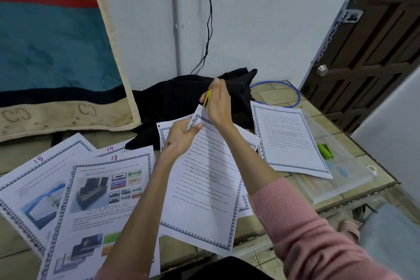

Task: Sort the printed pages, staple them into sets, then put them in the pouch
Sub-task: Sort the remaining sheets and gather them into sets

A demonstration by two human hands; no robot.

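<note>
A set of printed pages [204, 179] is held over a tiled table [354, 145], its far corner stapled.
Loose pages numbered 13 [102, 200], 14 and 15 are spread at near left; another stack [291, 141] lies on a clear pouch [341, 177] at right. The set's top corner is pinched by the left hand [181, 137], while a yellow stapler [207, 99] is gripped by the right hand [219, 104] at that corner.

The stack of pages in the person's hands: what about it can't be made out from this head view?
- Yellow stapler: mostly hidden by the right hand; whether a staple is in cannot be told.
- Held pages: top corner covered by the left hand; page number hidden, sheet count unclear.
- Body text: too small and blurred; only "STORAGE" reads.
</note>
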